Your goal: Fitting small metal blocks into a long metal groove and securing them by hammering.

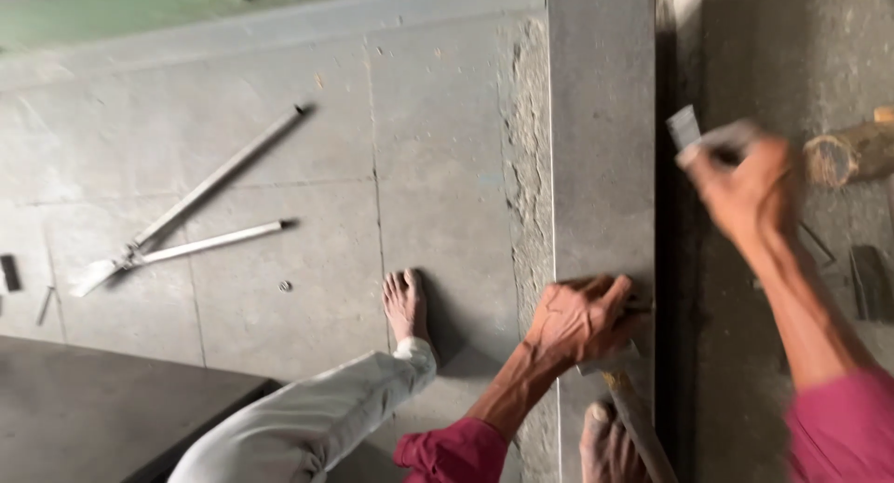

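Note:
My left hand is closed around the metal head of a hammer, and it rests on a long grey stone slab. The hammer's wooden handle runs down toward my bare foot. Blurred by motion, my right hand is raised over the dark gap beside the slab. It pinches a flat metal chisel whose blade sticks out past the fingers. Both arms wear pink-red sleeves. My other bare foot stands on the tiled floor left of the slab, below a white trouser leg.
Two long hinged metal bars lie on the floor tiles at left. A dark slab fills the lower left corner. A wooden log-like piece and a dark flat object lie at the right. A rough mortar strip borders the slab.

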